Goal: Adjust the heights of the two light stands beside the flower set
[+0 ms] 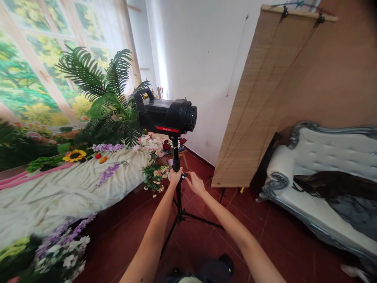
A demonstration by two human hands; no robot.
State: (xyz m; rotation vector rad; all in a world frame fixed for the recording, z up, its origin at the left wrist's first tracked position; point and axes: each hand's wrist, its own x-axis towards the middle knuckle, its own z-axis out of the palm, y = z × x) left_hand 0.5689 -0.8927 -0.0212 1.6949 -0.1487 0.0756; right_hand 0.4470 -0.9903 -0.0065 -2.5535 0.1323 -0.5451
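Note:
A black studio light [166, 114] with a red label sits on top of a black tripod stand [177, 157] in the middle of the red tiled floor. My left hand [175, 177] is wrapped round the stand's pole below the light. My right hand [194, 182] pinches the small black knob [184, 176] on the pole's right side. The stand's legs [188, 217] spread out on the tiles between my forearms.
A white sheet [59, 192] strewn with artificial flowers and palm fronds [108, 98] lies at the left before a garden backdrop. A bamboo blind [265, 98] leans on the wall at right. A white tufted sofa [324, 177] with dark cloth stands at far right.

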